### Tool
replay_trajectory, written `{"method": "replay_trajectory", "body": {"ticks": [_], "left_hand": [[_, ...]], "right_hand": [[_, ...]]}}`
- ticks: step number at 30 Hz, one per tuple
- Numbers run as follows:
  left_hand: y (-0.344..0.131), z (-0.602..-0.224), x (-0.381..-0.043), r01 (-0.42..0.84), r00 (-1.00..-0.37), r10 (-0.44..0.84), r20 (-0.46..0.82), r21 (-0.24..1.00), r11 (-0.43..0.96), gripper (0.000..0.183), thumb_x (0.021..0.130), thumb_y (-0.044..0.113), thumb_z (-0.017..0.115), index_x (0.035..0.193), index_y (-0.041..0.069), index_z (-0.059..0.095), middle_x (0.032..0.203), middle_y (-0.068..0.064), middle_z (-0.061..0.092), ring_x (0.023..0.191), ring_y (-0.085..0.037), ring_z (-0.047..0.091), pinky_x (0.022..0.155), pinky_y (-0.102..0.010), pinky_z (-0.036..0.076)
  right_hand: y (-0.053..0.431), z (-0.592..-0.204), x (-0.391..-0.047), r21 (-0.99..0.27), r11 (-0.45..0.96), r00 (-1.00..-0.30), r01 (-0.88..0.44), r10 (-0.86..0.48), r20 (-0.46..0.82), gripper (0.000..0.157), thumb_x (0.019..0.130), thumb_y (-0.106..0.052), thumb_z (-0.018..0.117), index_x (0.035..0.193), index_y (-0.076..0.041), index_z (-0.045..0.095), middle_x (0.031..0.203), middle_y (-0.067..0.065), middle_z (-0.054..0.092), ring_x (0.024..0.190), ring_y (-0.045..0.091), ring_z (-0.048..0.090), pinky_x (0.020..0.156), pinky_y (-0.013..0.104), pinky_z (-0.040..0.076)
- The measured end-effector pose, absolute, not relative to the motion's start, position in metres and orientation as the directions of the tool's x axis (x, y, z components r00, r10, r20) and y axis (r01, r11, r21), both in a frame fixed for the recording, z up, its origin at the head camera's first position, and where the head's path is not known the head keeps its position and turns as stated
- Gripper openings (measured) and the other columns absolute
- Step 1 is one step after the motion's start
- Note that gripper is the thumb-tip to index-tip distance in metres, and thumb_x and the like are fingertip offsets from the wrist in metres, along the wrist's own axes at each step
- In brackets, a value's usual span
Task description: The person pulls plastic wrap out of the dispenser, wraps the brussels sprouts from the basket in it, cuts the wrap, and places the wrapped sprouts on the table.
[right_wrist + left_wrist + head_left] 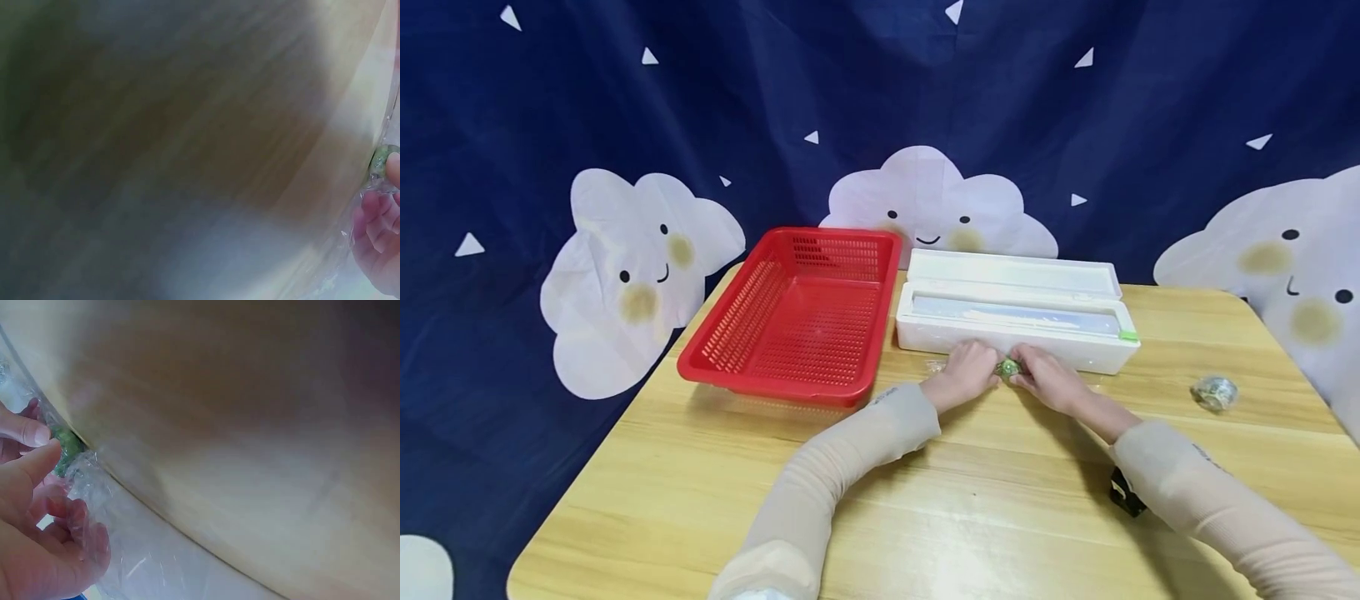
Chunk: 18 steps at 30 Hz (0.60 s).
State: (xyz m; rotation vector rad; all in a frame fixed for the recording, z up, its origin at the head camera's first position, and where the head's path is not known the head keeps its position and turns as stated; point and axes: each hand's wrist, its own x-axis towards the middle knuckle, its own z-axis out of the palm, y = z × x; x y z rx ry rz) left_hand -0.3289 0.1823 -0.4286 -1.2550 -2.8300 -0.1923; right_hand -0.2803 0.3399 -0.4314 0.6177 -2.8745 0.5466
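A small green piece (1008, 367), its kind too small to tell, lies in clear plastic wrap (150, 556) at the front of a long white wrap box (1000, 337). From the left, my left hand (970, 369) pinches the wrap beside it, fingers curled into the film. My right hand (1051, 379) pinches the green piece from the other side, thumb laid on it in the right wrist view. Both hands are close together, low over the table. The box's lid (1015, 272) stands open at the back, and a green slider (1127, 336) sits at its right end.
A red plastic basket (775, 386) stands left of the box on the wooden table (940, 508). Off to the right lies a small bundle in clear wrap (1215, 392). A black object (1126, 493) is partly hidden by my right sleeve. Behind the table hangs a dark blue cloth (760, 108).
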Motion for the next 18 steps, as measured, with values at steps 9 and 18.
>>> {"method": "replay_trajectory", "body": {"ticks": [9, 18], "left_hand": [[0.1866, -0.4237, -0.3285, 0.706, -0.705, 0.709, 0.028, 0.124, 0.698, 0.022, 0.08, 0.036, 0.067, 0.084, 0.016, 0.064, 0.079, 0.004, 0.063, 0.068, -0.009, 0.056, 0.06, -0.022, 0.045], [0.1903, -0.4202, -0.3243, 0.703, -0.706, 0.709, -0.008, 0.116, 0.702, 0.022, 0.082, 0.038, 0.064, 0.09, 0.017, 0.066, 0.084, 0.004, 0.065, 0.075, -0.011, 0.059, 0.063, -0.023, 0.047]], "right_hand": [[0.3426, -0.4292, -0.2793, -0.364, 0.818, -0.895, -0.445, -0.387, 0.223, 0.02, 0.079, -0.002, 0.066, 0.094, 0.003, 0.053, 0.075, 0.004, 0.051, 0.067, 0.015, 0.045, 0.06, 0.031, 0.04], [0.3469, -0.4255, -0.2763, -0.487, 0.789, -0.925, -0.375, -0.357, 0.133, 0.016, 0.081, -0.002, 0.064, 0.091, 0.001, 0.053, 0.076, 0.003, 0.052, 0.07, 0.014, 0.045, 0.063, 0.029, 0.039]]}}
